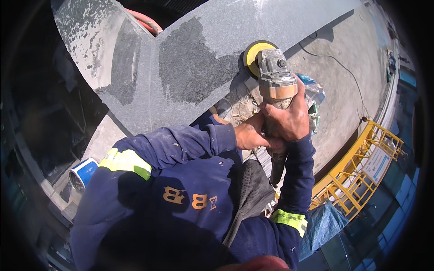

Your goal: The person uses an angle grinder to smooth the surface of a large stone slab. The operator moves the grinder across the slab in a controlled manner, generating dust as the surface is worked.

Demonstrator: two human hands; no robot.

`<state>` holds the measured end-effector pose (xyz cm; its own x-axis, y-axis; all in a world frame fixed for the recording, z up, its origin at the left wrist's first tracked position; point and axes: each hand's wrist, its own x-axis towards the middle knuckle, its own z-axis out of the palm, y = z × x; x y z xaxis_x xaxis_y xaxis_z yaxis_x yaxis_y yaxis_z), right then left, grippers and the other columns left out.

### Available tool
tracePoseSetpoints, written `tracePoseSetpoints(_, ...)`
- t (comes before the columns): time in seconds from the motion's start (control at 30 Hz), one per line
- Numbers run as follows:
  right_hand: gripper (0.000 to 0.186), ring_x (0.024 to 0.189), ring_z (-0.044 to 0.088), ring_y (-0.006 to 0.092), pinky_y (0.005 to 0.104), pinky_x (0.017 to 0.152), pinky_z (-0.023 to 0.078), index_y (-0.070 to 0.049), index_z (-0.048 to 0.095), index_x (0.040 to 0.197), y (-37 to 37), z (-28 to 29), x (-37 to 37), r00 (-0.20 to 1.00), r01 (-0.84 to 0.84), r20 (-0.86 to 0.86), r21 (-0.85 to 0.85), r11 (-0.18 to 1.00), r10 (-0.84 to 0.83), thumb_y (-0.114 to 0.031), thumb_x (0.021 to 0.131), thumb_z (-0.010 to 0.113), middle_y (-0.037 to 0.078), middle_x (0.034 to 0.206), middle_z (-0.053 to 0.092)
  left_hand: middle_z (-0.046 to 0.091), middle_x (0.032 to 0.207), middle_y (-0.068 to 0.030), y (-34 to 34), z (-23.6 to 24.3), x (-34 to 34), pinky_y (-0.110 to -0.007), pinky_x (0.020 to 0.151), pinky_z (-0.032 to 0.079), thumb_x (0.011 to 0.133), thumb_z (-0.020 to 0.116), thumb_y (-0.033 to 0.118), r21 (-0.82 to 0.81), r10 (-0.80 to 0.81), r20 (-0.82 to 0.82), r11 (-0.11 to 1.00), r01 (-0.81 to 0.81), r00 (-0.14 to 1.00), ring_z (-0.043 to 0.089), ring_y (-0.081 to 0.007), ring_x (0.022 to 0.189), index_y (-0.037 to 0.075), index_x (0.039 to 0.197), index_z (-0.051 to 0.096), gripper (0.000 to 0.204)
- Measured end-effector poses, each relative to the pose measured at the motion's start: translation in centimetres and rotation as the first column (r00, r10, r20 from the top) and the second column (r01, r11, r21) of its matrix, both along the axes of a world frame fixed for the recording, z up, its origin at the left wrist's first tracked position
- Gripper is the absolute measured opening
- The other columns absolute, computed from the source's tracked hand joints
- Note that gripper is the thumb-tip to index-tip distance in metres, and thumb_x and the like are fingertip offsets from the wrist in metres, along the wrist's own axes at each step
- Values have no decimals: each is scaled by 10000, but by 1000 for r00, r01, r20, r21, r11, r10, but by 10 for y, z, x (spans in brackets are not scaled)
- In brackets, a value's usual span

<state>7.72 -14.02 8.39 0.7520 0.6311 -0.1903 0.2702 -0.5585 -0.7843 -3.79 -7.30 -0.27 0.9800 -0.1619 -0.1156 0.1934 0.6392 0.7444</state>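
My right hand point(293, 118) is wrapped round the body of a dusty angle grinder point(276, 72), just behind its gear head. My left hand point(250, 134) also closes on the grinder, lower on the body and next to the right one. A round yellow disc point(259, 48) with a dark rim is fitted to the head. It overlaps the near right edge of a large grey stone slab point(253, 29); whether it touches the stone I cannot tell. Dark, wet-looking patches point(192, 63) mark the slab's middle. The grinder's rear end points down toward my body.
A black cable point(337, 59) curves over the concrete floor at right. Plastic bags point(313, 92) lie beyond my right hand. Further right stands a yellow metal frame point(361, 167), with a blue tarp point(322, 228) below it. A blue-and-white bucket point(84, 173) stands at left; a red hose point(145, 20) shows behind the slab.
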Motion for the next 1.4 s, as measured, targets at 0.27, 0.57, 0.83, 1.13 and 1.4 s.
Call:
tracePoseSetpoints(0.27,877,1009,680,314,382,882,527,-21,316,1387,-5,7,-25,993,105,57,-25,994,-104,-226,687,803,195,1123,666,506,1341,-178,2,-1,-16,-369,1027,440,776,820,146,29,-11,113,1000,8,993,538,-251,1209,-8,1406,302,830)
tracePoseSetpoints(0.57,852,1022,660,289,366,886,513,18,341,1351,-1,-6,-11,974,222,53,-51,974,-219,-249,698,817,203,1133,646,493,1334,-184,11,5,-3,-381,1050,424,747,825,167,79,105,107,990,-114,989,495,-260,1257,-17,1412,265,888)
tracePoseSetpoints(0.83,877,1020,661,321,376,892,511,26,332,1356,16,2,-3,975,177,159,-117,977,-157,-273,684,809,215,1119,647,515,1302,-167,20,-1,8,-375,1028,443,735,822,123,-38,22,79,999,-19,997,530,-244,1208,-13,1390,258,875)
tracePoseSetpoints(1.13,873,1067,644,316,376,926,493,55,319,1366,22,1,8,981,57,192,-191,980,-20,-266,707,793,210,1142,641,469,1347,-165,13,-10,11,-369,1054,409,738,829,113,-6,112,139,994,-112,984,484,-252,1261,-1,1425,181,951)
tracePoseSetpoints(1.4,898,1087,638,356,391,935,493,36,319,1376,28,-2,11,984,143,133,-215,966,-116,-295,689,792,231,1168,636,544,1259,-158,19,0,12,-370,1001,463,759,819,108,-168,55,69,985,-43,996,546,-255,1193,-18,1389,241,864)
